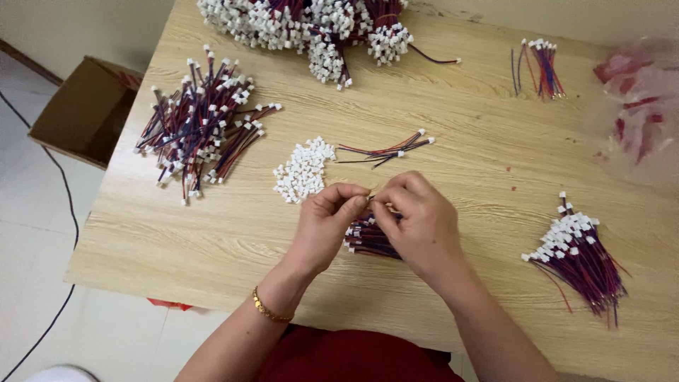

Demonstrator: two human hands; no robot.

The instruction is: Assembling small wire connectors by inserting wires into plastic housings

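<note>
At frame centre, the left hand [327,223] and right hand [417,223] pinch a small piece between fingertips — seemingly seating a wire end in a white connector; the next move likely calls for fine alignment. A wire bundle [368,239] lies beneath the hands. Counted: one heap of loose white connectors [303,170], five other wire piles — upper left, top, upper right, centre, lower right — one cardboard box [81,110].

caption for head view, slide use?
Left hand and right hand pinch wires beside loose white connectors on a wooden table.
</note>
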